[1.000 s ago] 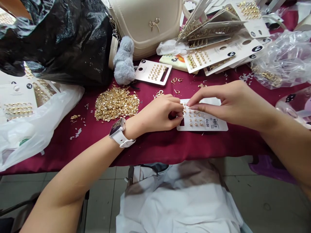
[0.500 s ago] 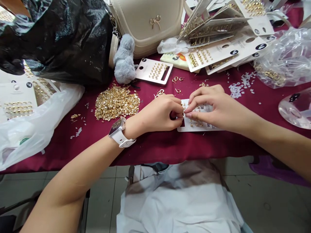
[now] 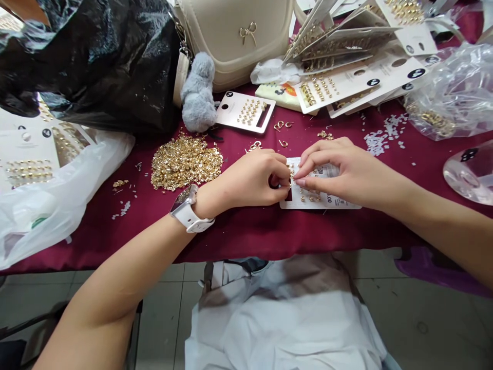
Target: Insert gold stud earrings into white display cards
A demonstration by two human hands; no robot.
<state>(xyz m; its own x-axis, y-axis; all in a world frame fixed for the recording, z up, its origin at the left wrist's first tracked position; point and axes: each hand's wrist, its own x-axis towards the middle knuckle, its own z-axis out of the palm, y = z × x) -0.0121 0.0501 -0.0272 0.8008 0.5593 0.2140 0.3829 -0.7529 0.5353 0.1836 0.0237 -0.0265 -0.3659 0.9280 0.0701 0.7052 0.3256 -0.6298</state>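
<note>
Background: A grey tiled floor point(image 3: 423, 313) is seen below the surface point(image 3: 246, 231), which is covered with maroon satin cloth; a white garment point(image 3: 281, 324) is seen at the lower edge of the view.
Card: A white rectangular cardboard earring card point(image 3: 319, 203) is laid flat on the cloth between the hands, set with rows of tiny gold stud earrings point(image 3: 310, 197).
Left hand: The left hand point(image 3: 250, 177), with a white-strapped smartwatch point(image 3: 188, 213) at the wrist, is at the card's left edge. Its fingers are curled, with thumb and forefinger pinched closed; whether a stud is gripped cannot be told.
Right hand: The right hand point(image 3: 346, 172) lies over the card, its fingers closed together, with the tips meeting the left pinch. Anything held between them is hidden.
Handling: The card is judged light and thin but fairly stiff, best steadied flat by a bare edge. The studs are judged very light, slippery and easily dropped, so a fingertip pinch suits them.
Nearby: A heaped pile of loose gold earring pieces point(image 3: 186, 162) lies left of the hands, and a beige handbag with a gold bow point(image 3: 231, 46) stands beyond it. Stacked white earring cards point(image 3: 342, 51) lie at the far right.
</note>
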